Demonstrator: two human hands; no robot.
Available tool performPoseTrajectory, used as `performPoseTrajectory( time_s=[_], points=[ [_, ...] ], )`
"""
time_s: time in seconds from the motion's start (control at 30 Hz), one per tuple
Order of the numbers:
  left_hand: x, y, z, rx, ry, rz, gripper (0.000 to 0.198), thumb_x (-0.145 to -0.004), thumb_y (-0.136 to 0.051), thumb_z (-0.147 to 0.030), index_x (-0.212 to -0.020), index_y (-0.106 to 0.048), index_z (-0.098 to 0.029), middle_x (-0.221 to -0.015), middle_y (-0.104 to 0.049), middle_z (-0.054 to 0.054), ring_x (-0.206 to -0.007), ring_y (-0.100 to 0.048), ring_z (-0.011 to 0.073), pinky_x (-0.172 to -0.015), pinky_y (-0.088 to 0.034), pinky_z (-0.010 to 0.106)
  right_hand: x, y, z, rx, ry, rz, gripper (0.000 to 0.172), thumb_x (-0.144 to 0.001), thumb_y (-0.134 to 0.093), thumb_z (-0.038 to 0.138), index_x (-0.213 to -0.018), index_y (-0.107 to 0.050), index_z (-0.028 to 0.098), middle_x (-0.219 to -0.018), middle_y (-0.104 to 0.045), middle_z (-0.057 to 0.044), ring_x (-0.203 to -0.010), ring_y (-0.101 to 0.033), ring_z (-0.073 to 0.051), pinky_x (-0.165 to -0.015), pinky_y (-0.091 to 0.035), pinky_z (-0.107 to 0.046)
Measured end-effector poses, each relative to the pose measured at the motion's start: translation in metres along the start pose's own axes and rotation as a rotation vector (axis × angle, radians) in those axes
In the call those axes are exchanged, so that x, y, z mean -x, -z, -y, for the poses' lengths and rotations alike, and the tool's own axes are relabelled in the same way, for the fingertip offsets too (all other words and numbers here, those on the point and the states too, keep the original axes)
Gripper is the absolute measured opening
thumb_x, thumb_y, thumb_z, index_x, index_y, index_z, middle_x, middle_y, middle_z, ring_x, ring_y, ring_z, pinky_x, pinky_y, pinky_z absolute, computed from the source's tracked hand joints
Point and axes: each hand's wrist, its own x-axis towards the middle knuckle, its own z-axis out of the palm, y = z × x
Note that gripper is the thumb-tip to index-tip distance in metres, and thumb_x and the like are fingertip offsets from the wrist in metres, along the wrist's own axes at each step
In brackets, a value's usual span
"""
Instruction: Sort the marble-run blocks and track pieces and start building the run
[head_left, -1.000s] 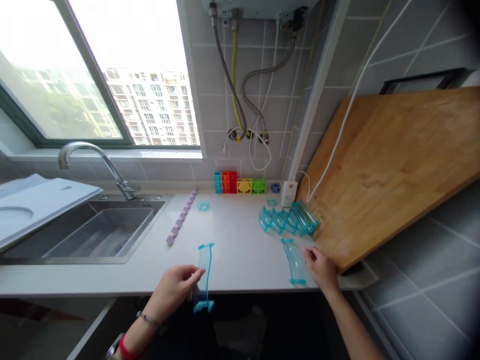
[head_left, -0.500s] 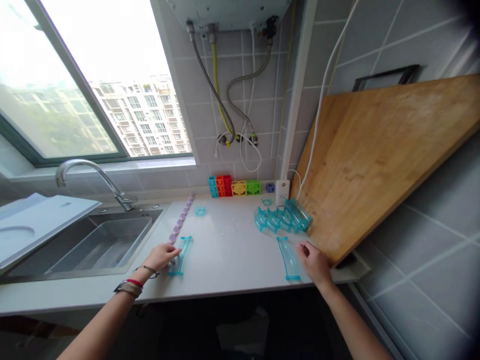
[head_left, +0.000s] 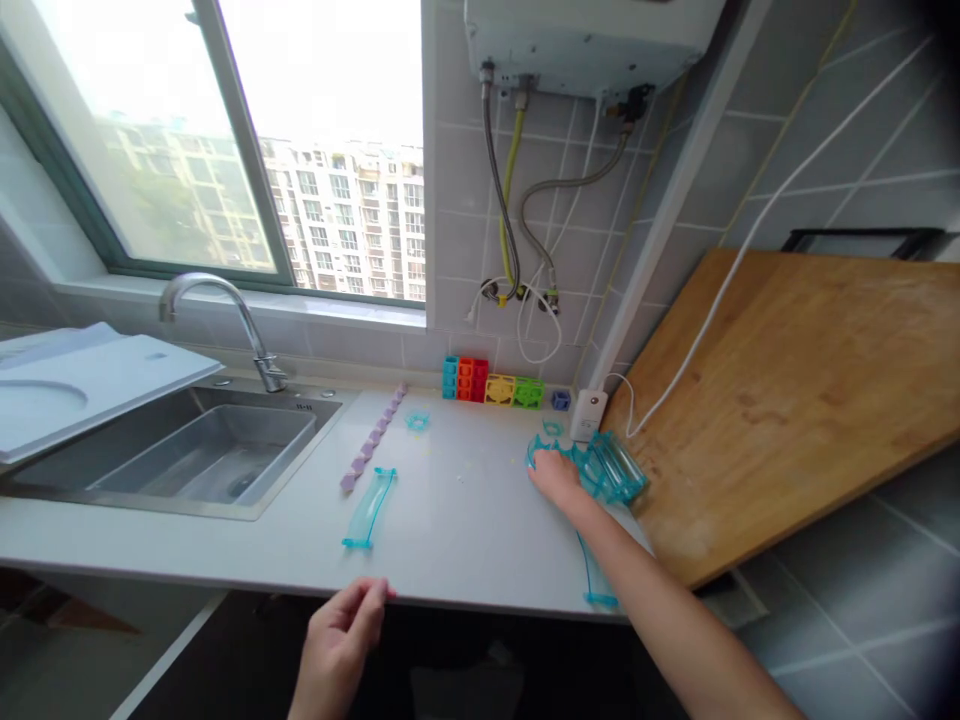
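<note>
My right hand (head_left: 556, 476) reaches over the group of turquoise translucent curved pieces (head_left: 598, 478), its fingers closed on the leftmost curved piece (head_left: 534, 447). Part of that piece is covered by the hand. Below the counter's front edge is my left hand (head_left: 346, 632), fingers curled and thumb pressed to them, with nothing seen in it. A long turquoise piece (head_left: 369, 510) with a bar at each end lies on the counter beyond it. Under my right forearm a similar long piece (head_left: 600, 600) is mostly hidden.
A row of lilac pieces (head_left: 373, 440) runs beside the sink (head_left: 247, 508). Coloured blocks (head_left: 472, 380) line the wall, with small turquoise rings (head_left: 417, 421) in front. A white device (head_left: 589, 415) with a cable stands near the leaning wooden board (head_left: 795, 400).
My left hand has left the left long piece and drawn back toward me. My right hand has moved from beside the right long piece to the curved pieces. The view has shifted.
</note>
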Motion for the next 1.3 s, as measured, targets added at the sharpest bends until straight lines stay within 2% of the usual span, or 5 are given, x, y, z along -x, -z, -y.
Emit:
performPoseTrajectory(
  time_s=[0.17, 0.4, 0.57, 0.87, 1.3],
  points=[
    [0.031, -0.029, 0.017, 0.108, 0.168, 0.248, 0.053, -0.08, -0.069, -0.069, -0.078, -0.071, -0.016, -0.057, -0.052, -0.001, -0.052, -0.045, 0.0122, -0.049, -0.035, 0.022, 0.015, 0.008, 0.024, 0.079, 0.034, -0.026, 0.024, -0.095, -0.052, 0.019, -0.104, -0.074, 0.014, -0.102, -0.077, -0.02, -0.094, -0.074, -0.028, -0.073, -0.046, -0.03],
    [-0.034, -0.079, -0.002, 0.519, 0.271, 0.252, 0.07, -0.076, -0.074, -0.069, -0.128, -0.064, -0.022, -0.127, -0.068, 0.015, -0.12, -0.063, 0.031, -0.092, -0.053, 0.038, 0.111, 0.019, 0.066, -0.217, 0.357, -0.053, 0.013, -0.093, -0.058, 0.029, -0.088, -0.068, 0.022, -0.075, -0.071, -0.002, -0.069, -0.065, -0.016, -0.064, -0.037, -0.025],
    [-0.055, -0.112, -0.006, 0.724, 0.284, 0.329, 0.055, -0.079, -0.074, -0.063, -0.109, -0.063, -0.018, -0.1, -0.071, 0.01, -0.087, -0.07, 0.0221, -0.075, -0.055, 0.031, 0.141, 0.013, 0.08, -0.432, 0.468, 0.059, 0.008, -0.085, -0.061, 0.023, -0.077, -0.062, 0.021, -0.064, -0.063, 0.003, -0.058, -0.053, -0.012, -0.058, -0.032, -0.023],
    [-0.069, -0.095, 0.019, 0.697, 0.283, 0.308, 0.054, -0.081, -0.071, -0.062, -0.111, -0.052, -0.021, -0.075, -0.067, 0.0, -0.059, -0.07, 0.0195, -0.055, -0.056, 0.03, 0.014, 0.032, 0.109, -0.205, 0.386, -0.05, 0.013, -0.088, -0.06, 0.029, -0.085, -0.069, 0.02, -0.078, -0.073, -0.004, -0.072, -0.065, -0.017, -0.066, -0.042, -0.024],
    [-0.07, -0.091, 0.023, 0.828, 0.364, 0.322, 0.055, -0.082, -0.07, -0.063, -0.109, -0.05, -0.02, -0.071, -0.068, 0.001, -0.054, -0.07, 0.0204, -0.053, -0.054, 0.031, -0.12, -0.044, 0.239, 0.067, 0.374, 0.003, 0.025, -0.095, -0.055, 0.022, -0.109, -0.074, 0.015, -0.113, -0.075, -0.018, -0.105, -0.071, -0.027, -0.086, -0.05, -0.031]
  ],
)
